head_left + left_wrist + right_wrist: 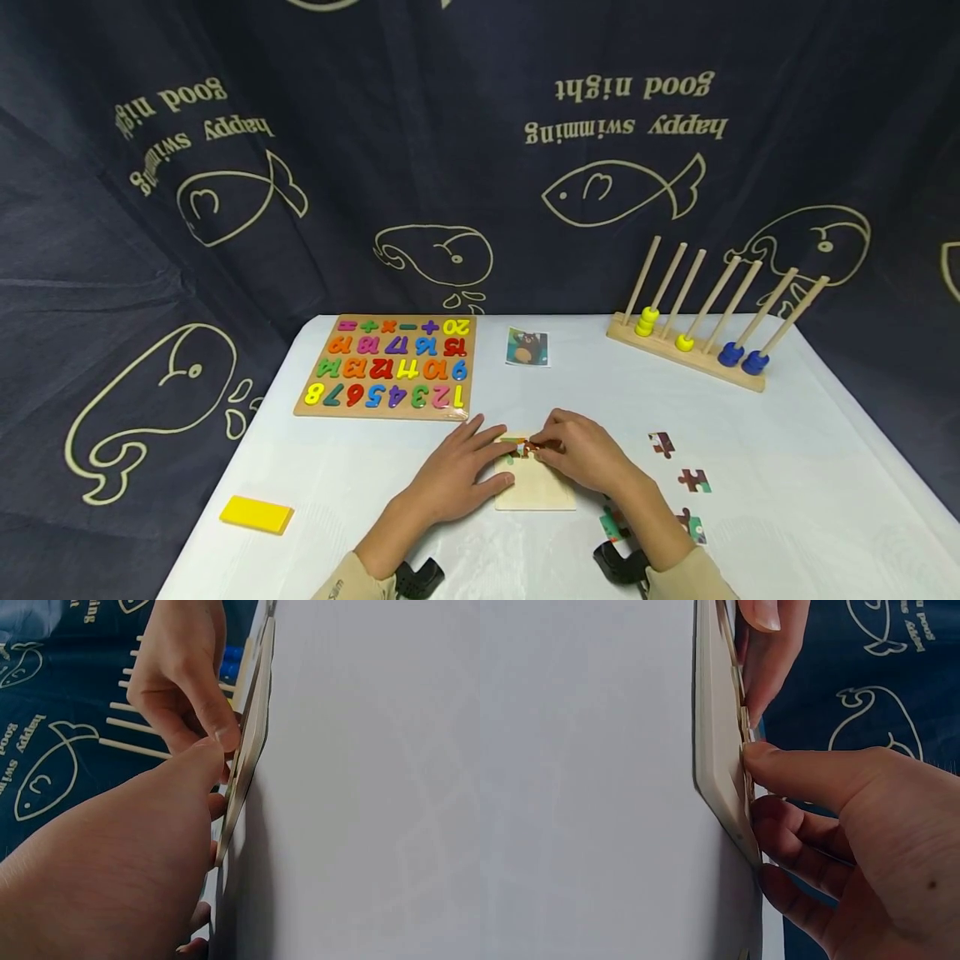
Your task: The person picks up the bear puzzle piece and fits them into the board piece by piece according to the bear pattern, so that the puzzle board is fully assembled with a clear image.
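A pale wooden puzzle board (534, 493) lies flat on the white table, with a few coloured jigsaw pieces along its far edge. My right hand (583, 450) pinches a reddish-brown puzzle piece (531, 447) between thumb and fingers at that edge; the fingers partly hide it. Spread over the board's left side, my left hand (459, 472) touches the board and pieces with extended fingers. The right wrist view shows the right thumb (780, 761) on a thin piece at the board's surface. Several loose puzzle pieces (694, 481) lie right of the right hand, one partly under that forearm.
Beyond the board sits a small bear picture card (528, 347). A wooden number board (390, 367) is at the back left, and a peg rack (686, 354) with yellow and blue beads at the back right. One yellow block (257, 515) lies front left. Dark printed cloth (450, 150) hangs behind.
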{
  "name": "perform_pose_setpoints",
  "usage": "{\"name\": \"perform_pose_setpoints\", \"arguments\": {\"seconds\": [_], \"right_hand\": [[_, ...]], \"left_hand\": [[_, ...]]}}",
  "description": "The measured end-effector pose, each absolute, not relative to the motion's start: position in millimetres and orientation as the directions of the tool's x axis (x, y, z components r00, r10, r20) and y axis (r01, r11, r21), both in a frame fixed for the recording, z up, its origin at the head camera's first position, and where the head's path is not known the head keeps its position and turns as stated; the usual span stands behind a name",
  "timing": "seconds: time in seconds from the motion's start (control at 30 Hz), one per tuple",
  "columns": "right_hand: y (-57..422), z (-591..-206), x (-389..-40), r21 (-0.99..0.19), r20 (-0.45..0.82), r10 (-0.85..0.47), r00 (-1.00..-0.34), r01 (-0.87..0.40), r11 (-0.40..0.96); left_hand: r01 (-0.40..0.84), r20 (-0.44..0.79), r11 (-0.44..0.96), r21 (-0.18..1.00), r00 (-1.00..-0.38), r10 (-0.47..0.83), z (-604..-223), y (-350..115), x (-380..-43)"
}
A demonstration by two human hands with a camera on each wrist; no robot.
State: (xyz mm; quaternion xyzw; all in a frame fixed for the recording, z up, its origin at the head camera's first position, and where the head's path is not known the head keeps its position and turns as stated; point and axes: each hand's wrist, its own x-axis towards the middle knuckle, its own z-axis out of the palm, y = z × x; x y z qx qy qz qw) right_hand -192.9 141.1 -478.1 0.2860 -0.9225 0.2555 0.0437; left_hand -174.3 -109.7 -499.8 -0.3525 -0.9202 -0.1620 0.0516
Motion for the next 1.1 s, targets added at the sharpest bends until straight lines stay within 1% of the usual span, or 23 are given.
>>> {"name": "perform_pose_setpoints", "arguments": {"seconds": [0.23, 0.47, 0.77, 0.97, 1.1], "right_hand": [[141.8, -476.8, -193.5, -0.448, 0.229, -0.526, -0.819, -0.568, 0.690], [141.8, -475.0, -191.6, -0.431, 0.231, -0.494, -0.838, -0.543, 0.720], [138.2, -476.8, -191.7, -0.424, 0.221, -0.477, -0.851, -0.525, 0.738], [140.4, -478.4, -190.1, -0.419, 0.211, -0.448, -0.869, -0.494, 0.762], [138.7, -479.7, -191.8, -0.416, 0.221, -0.461, -0.860, -0.510, 0.753]], "left_hand": [[0.660, 0.218, 0.700, 0.273, -0.751, 0.623, -498.3, -110.4, -173.5], [0.674, 0.224, 0.694, 0.254, -0.739, 0.636, -497.4, -109.5, -173.4], [0.648, 0.174, 0.715, 0.261, -0.760, 0.626, -497.2, -109.6, -172.7], [0.675, 0.193, 0.697, 0.244, -0.738, 0.647, -500.6, -107.3, -174.3], [0.676, 0.194, 0.705, 0.214, -0.737, 0.648, -500.1, -109.1, -173.8]]}}
